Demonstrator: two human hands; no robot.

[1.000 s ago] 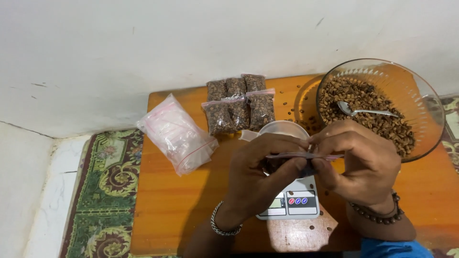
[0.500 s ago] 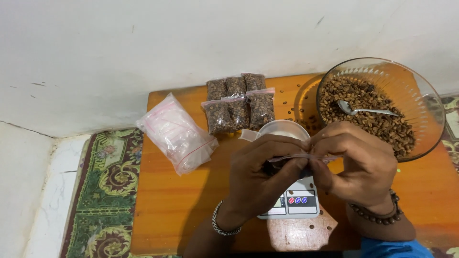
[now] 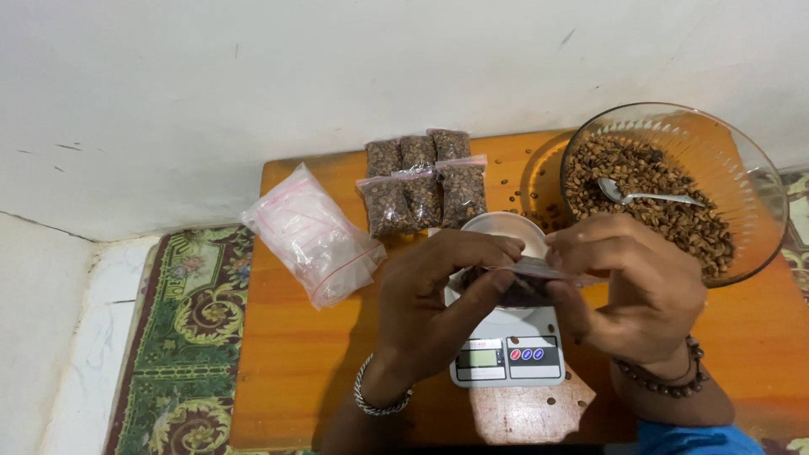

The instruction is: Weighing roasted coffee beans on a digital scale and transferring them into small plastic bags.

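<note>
My left hand (image 3: 438, 295) and my right hand (image 3: 636, 282) both pinch the top strip of a small clear zip bag of brown beans (image 3: 524, 288), held just above a white kitchen scale (image 3: 506, 358). A white cup (image 3: 506, 227) stands on the scale behind the bag, partly hidden by my fingers. A glass bowl (image 3: 742, 168) of brown beans with a metal spoon (image 3: 645, 195) in it sits at the right, close to my right hand.
Several filled bean bags (image 3: 421, 181) lie in rows at the back of the wooden table (image 3: 295, 362). A bundle of empty clear zip bags (image 3: 308, 232) lies at the left. Loose beans are scattered by the bowl. A patterned rug (image 3: 181, 337) and a white wall border the table.
My fingers have slid along the bag's top strip and the hands have shifted slightly; the bag stays over the scale. Nothing else moved.
</note>
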